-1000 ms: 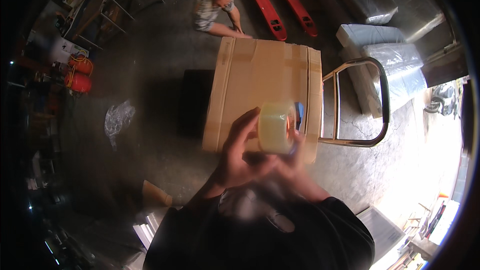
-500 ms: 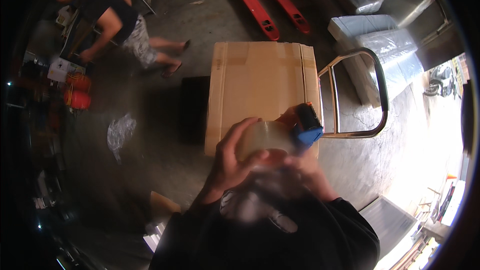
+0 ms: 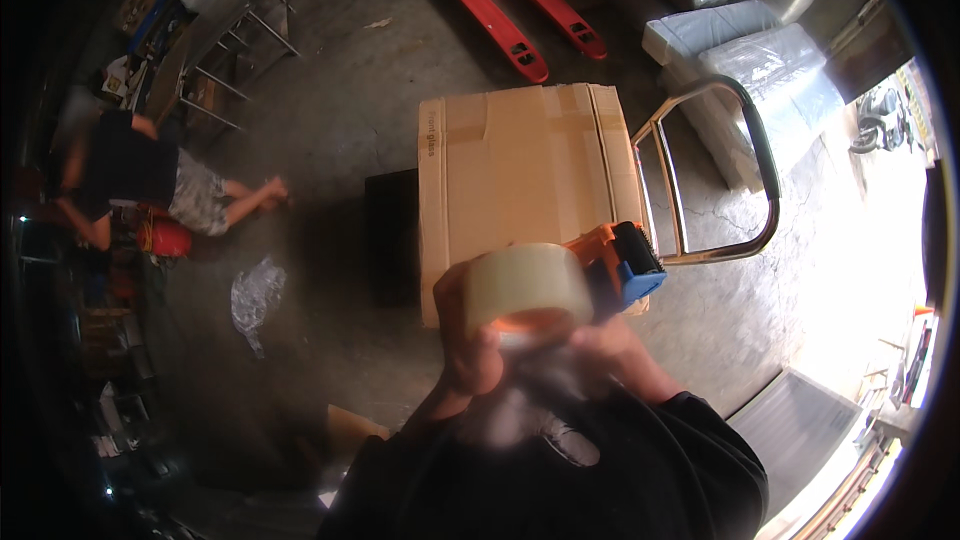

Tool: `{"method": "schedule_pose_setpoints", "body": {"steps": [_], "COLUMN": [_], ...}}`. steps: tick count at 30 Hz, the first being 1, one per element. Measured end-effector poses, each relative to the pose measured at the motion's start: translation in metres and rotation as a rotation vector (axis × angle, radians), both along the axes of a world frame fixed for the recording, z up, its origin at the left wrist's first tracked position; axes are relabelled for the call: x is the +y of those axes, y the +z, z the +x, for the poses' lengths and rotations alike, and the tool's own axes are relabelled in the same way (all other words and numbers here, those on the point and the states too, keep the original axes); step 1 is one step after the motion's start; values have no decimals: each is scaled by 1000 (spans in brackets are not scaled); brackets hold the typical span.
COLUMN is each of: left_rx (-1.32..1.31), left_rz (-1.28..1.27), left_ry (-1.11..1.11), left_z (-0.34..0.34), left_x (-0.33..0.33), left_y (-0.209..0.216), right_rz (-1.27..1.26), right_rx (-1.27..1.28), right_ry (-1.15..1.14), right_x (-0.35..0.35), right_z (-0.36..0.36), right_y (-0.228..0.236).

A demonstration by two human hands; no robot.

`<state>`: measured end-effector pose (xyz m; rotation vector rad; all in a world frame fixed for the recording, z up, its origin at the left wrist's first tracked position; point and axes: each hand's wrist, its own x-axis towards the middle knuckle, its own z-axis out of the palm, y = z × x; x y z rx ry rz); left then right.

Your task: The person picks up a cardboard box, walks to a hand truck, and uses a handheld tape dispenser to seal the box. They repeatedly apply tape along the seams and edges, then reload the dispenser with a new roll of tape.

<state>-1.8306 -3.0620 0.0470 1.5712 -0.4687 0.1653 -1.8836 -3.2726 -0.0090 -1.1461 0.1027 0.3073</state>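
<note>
"Two hands were up in front of you; what did each one have?"

"My left hand (image 3: 460, 340) was curled around the left side of a clear tape roll (image 3: 530, 278), thumb at the near lower edge and fingers partly hidden, so it was open only about as far as the roll needed."

"And the other?"

"My right hand (image 3: 625, 350) was at the near end of a tape dispenser (image 3: 642, 286), which was orange, blue and black. Those fingers were blurred and partly covered, so I couldn't tell how tightly they were closed."

"Where was the roll, exactly?"

"Just left of the dispenser, raised in front of the near edge of a cardboard box (image 3: 520, 170). Orange showed inside its ring. I couldn't tell whether it was seated on the dispenser."

"What stood around the box?"

"A trolley handle (image 3: 763, 155) on its right and a dark block (image 3: 392, 230) on its left. Beyond it was a red pallet jack (image 3: 495, 23), forks toward me, with wrapped slabs (image 3: 770, 70) to the right."

"Who else was around?"

"One person (image 3: 130, 170) in patterned shorts was bent over on my left, by a red tank (image 3: 168, 237). Some crumpled plastic (image 3: 258, 298) lay nearer me."
</note>
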Motion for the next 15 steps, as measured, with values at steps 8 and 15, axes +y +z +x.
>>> {"method": "schedule_pose_setpoints", "body": {"steps": [8,15], "left_rx": [345,625], "left_rz": [-289,-329], "left_ry": [-244,-292], "left_z": [3,1], "left_x": [2,-7], "left_y": [17,48], "right_rz": [438,608], "right_rx": [47,324], "right_ry": [-89,-103], "right_x": [18,18], "right_z": [10,4], "right_y": [3,-10]}}
